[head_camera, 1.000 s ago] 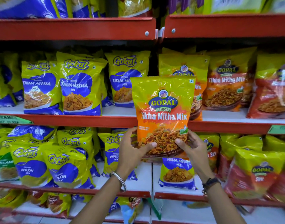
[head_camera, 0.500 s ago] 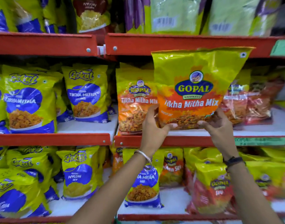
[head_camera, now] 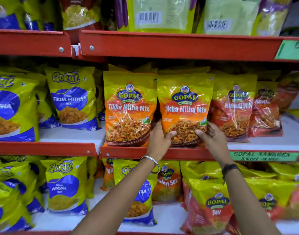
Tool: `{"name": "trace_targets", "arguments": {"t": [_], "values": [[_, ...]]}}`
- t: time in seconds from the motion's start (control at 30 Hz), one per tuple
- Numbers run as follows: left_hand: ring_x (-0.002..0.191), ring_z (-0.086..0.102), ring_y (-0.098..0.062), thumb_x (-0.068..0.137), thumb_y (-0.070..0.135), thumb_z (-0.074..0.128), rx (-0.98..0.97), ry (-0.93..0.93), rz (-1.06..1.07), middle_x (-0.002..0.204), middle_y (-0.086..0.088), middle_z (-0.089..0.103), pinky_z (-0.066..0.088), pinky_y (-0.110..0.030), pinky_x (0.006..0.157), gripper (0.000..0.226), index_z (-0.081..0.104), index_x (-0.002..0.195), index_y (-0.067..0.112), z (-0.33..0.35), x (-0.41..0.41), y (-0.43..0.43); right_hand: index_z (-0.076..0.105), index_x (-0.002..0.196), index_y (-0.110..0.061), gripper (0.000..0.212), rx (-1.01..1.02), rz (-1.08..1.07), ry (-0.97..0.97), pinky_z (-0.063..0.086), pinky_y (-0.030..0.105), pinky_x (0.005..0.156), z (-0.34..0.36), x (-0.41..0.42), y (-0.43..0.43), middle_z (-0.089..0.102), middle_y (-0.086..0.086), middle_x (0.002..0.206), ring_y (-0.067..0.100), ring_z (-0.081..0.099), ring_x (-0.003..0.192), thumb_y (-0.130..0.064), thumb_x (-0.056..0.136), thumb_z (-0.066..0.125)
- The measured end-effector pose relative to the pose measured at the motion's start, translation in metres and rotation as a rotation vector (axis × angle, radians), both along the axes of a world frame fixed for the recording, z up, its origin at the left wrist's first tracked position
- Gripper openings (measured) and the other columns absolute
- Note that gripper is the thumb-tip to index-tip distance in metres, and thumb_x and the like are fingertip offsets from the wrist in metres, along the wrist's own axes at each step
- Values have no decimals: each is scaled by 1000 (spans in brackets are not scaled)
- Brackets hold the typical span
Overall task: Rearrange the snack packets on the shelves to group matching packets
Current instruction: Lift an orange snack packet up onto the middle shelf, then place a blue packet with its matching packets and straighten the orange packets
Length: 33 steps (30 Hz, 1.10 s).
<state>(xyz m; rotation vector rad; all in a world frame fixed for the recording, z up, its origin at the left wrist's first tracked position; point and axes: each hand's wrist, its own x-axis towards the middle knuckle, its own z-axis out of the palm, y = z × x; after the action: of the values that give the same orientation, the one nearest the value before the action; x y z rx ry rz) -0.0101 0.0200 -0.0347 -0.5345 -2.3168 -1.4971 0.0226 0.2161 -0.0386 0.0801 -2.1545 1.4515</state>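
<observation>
An orange and yellow Gopal Tikha Mitha Mix packet (head_camera: pixel 184 106) stands upright on the middle shelf (head_camera: pixel 162 152). Both hands grip its lower corners: my left hand (head_camera: pixel 159 138) on the left side, my right hand (head_camera: pixel 210 138) on the right. Directly to its left stands a matching Gopal Tikha Mitha Mix packet (head_camera: pixel 128 107), touching it. Red Gopal packets (head_camera: pixel 233 107) stand to its right. Blue and yellow Gokul Tikha Mitha packets (head_camera: pixel 71 99) fill the left part of the same shelf.
The lower shelf holds Gokul Nylon Sev packets (head_camera: pixel 64 185), a blue Gokul packet (head_camera: pixel 138 197) behind my left forearm, and Gopal Sev packets (head_camera: pixel 211 204). Above, the red upper shelf edge (head_camera: pixel 162 44) carries more packets. A green price label (head_camera: pixel 262 156) sits on the middle shelf's rim.
Both hands carried the Gopal Tikha Mitha Mix packet up from in front of the lower shelves and set it upright on the middle shelf beside its match. The camera tilted up and right.
</observation>
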Motion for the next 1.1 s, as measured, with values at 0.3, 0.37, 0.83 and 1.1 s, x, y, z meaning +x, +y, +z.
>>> {"name": "trace_targets", "arguments": {"t": [0.3,0.37,0.83,1.1], "values": [[129,46,-11,91,22,55,174,159,-11,138,-2,50,42,-32,106,46,40,135,16,-29,45,-36,54,127,-12,39,-85,-173,286,40,27,107,-21,45,-56,53,6,134,13,49,127,-15,89,64],[127,47,-12,93,19,51,241,228,51,132,0,52,41,-31,104,38,45,130,15,-51,64,-60,57,122,-14,34,-156,-29,239,41,23,105,-46,61,-81,57,7,130,13,52,125,-11,89,62],[122,49,-23,63,27,76,79,-609,-2,133,-4,48,43,-29,100,84,31,133,26,-248,46,-170,27,143,-9,71,-215,188,-581,37,3,80,-231,48,-180,44,-4,134,13,42,126,-9,85,67],[87,59,-15,66,-10,74,16,-620,29,99,-7,65,47,-21,76,60,53,118,11,-251,50,-187,56,112,-32,47,-168,39,-523,49,14,73,-244,59,-189,68,1,107,18,62,96,-6,78,74]]}}
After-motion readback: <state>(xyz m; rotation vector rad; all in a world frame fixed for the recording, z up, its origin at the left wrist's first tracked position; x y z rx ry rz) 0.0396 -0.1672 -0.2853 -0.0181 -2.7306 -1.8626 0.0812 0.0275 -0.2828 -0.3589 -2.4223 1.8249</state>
